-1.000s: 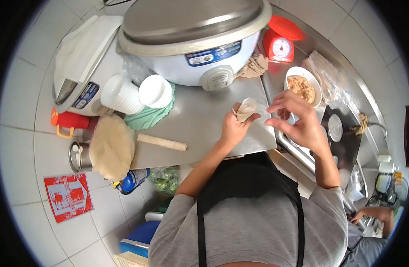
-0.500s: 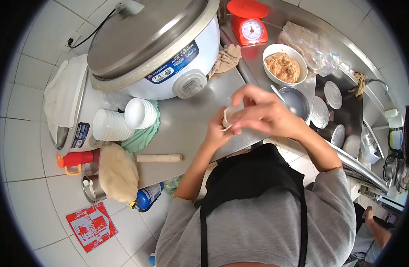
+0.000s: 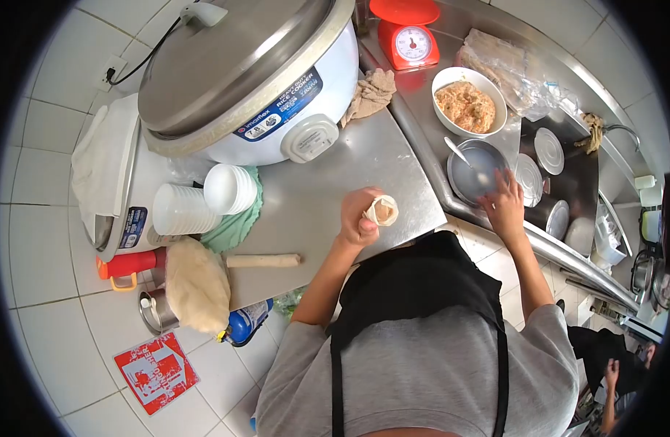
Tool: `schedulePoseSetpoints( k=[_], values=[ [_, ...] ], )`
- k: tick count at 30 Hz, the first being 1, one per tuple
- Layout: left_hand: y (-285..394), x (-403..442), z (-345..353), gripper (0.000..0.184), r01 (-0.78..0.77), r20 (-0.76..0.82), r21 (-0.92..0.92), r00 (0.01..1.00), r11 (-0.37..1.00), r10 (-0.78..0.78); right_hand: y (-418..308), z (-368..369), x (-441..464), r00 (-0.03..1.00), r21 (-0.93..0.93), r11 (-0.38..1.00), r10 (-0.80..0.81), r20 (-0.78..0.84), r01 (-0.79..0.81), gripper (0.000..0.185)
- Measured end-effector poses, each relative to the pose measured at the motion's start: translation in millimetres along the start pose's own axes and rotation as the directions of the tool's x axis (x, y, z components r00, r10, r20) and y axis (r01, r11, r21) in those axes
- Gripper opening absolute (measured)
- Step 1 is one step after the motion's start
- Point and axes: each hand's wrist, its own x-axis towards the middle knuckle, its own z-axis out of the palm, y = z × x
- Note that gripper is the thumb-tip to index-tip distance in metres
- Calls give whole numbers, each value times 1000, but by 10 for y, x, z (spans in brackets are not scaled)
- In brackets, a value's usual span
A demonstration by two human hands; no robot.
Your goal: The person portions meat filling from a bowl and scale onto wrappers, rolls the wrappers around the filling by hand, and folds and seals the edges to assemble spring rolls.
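Note:
My left hand [image 3: 358, 216] is closed around a small dumpling [image 3: 383, 211], a pale wrapper shaped like a cup with light-brown filling showing in its open top. My right hand [image 3: 506, 204] reaches over the near right rim of a metal bowl [image 3: 462, 186], fingers apart, with nothing visible in them. Inside that bowl there seems to be cloudy liquid, and a spoon [image 3: 457, 151] leans on its far rim. Just behind stands a white bowl [image 3: 440, 109] of orange-tinged minced filling [image 3: 464, 107]. A pale dough roll [image 3: 263, 261] lies on the steel table to the left.
A large rice cooker [image 3: 277, 109] stands at the back left, near stacked white cups [image 3: 229, 188] on a green cloth [image 3: 237, 228]. A red scale [image 3: 411, 45] and plastic bag [image 3: 502, 69] sit behind the bowls. Round lids [image 3: 549, 151] lie right. Another person [image 3: 612, 364] is at lower right.
My right hand has left the dumpling and moved right to the metal bowl. My left hand keeps the dumpling, its open top now facing the camera.

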Motion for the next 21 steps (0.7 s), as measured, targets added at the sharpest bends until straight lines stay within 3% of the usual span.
schedulePoseSetpoints(
  k=[2,4,6,8,11,15,18,19,21],
  values=[
    [91,85,4,71,-33,48,79,998,996,30,-156,-344,122,995,253,967,-9,-101,34,12],
    [67,100,1,72,-33,99,111,995,993,22,-442,-822,263,986,559,821,-29,-167,119,8],
    [73,120,34,71,-33,122,101,992,994,20,-707,-1231,331,920,558,737,-245,-305,381,10],
    [127,141,99,68,-27,115,54,993,998,21,-906,-1451,414,740,518,530,-517,-431,672,14],
    [143,144,136,68,-63,115,36,992,997,59,-1160,-1489,522,599,414,447,-698,-393,793,14],
    [182,119,53,66,-16,138,57,990,998,8,-1167,-1449,587,445,317,323,-754,-483,892,14],
    [158,78,3,65,-38,79,45,996,998,34,-1089,-1356,498,741,642,398,-504,-443,655,15],
    [161,88,-19,65,-36,85,35,996,999,33,-1141,-1185,447,830,777,355,-423,-363,521,16],
    [182,100,-25,63,-59,93,70,994,996,53,-1241,-935,375,905,987,53,-408,-116,150,19]
  ],
)
